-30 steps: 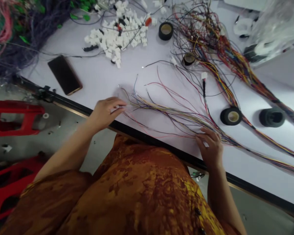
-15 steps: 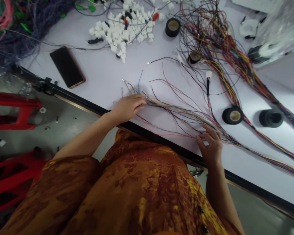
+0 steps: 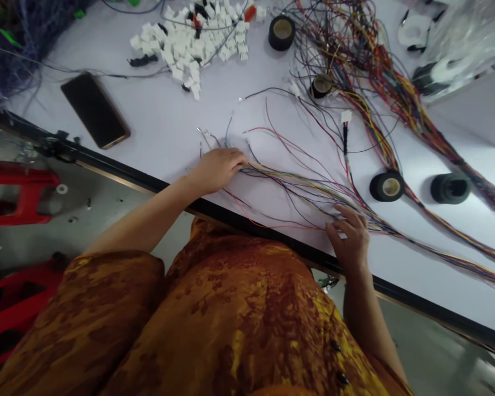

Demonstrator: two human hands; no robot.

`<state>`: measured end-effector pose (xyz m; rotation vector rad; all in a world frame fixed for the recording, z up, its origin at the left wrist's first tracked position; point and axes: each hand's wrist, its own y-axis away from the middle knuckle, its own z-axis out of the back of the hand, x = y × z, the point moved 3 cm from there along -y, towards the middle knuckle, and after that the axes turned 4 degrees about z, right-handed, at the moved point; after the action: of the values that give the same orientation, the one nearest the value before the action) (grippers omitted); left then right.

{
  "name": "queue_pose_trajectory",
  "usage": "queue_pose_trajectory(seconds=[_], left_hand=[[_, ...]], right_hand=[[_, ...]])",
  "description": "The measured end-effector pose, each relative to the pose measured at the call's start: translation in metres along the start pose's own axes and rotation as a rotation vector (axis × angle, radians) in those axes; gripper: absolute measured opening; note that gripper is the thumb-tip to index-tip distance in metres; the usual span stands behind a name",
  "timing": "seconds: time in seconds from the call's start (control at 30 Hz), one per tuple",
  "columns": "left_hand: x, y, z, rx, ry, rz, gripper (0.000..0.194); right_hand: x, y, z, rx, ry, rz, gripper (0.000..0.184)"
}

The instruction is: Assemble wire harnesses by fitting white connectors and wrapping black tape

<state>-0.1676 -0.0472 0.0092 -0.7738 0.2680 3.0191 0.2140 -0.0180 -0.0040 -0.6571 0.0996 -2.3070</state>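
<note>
A bundle of thin coloured wires (image 3: 291, 177) runs along the front of the table, its loose ends fanned out at the left. My left hand (image 3: 220, 169) is closed around the bundle near those ends, and a few metal-tipped ends stick out beyond it. Farther right, my right hand (image 3: 350, 234) rests at the same bundle with its fingers curled and a gap by the thumb. A red wire leads to its fingertips. Behind the bundle, loose red wires (image 3: 289, 144) and a white connector (image 3: 346, 116) on a black-wrapped lead lie on the table.
White connectors (image 3: 198, 41) lie heaped at the back. Black tape rolls (image 3: 386, 186) stand among thicker wire bundles (image 3: 433, 135) at right. A phone (image 3: 94, 110) lies at left. The table's dark front edge (image 3: 247, 226) runs before me; red stools (image 3: 20, 313) stand below.
The view has shifted slightly, so the table's things sit a little farther left and up. Both hands stay at the bundle; the left now covers more of the wire ends.
</note>
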Motion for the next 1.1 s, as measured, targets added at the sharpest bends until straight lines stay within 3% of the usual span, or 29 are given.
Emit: queue_pose_trajectory(seconds=[0.27, 0.4, 0.5, 0.63, 0.8, 0.97, 1.1], left_hand=[[0.008, -0.009, 0.006, -0.019, 0.224, -0.011, 0.027], [0.013, -0.016, 0.011, 0.003, 0.276, 0.052, 0.028], [0.014, -0.021, 0.014, -0.010, 0.257, 0.044, 0.027], [0.014, -0.027, 0.012, -0.026, 0.163, -0.066, 0.027], [0.010, -0.031, 0.005, 0.033, 0.004, -0.117, 0.023], [0.005, -0.031, -0.001, 0.008, -0.124, -0.036, 0.024], [0.001, -0.029, -0.001, -0.012, -0.125, -0.024, 0.023]], right_hand=[[0.000, 0.001, -0.001, -0.005, -0.006, -0.011, 0.020], [0.001, 0.000, 0.000, -0.017, -0.009, -0.015, 0.020], [0.002, -0.001, 0.001, -0.012, -0.015, -0.024, 0.020], [0.002, 0.000, 0.000, -0.004, -0.014, -0.050, 0.021], [0.001, -0.001, 0.002, 0.015, -0.016, -0.069, 0.021], [0.018, -0.042, 0.002, -0.014, -0.122, -0.079, 0.013], [0.043, -0.111, -0.032, -0.028, -0.248, 0.031, 0.019]])
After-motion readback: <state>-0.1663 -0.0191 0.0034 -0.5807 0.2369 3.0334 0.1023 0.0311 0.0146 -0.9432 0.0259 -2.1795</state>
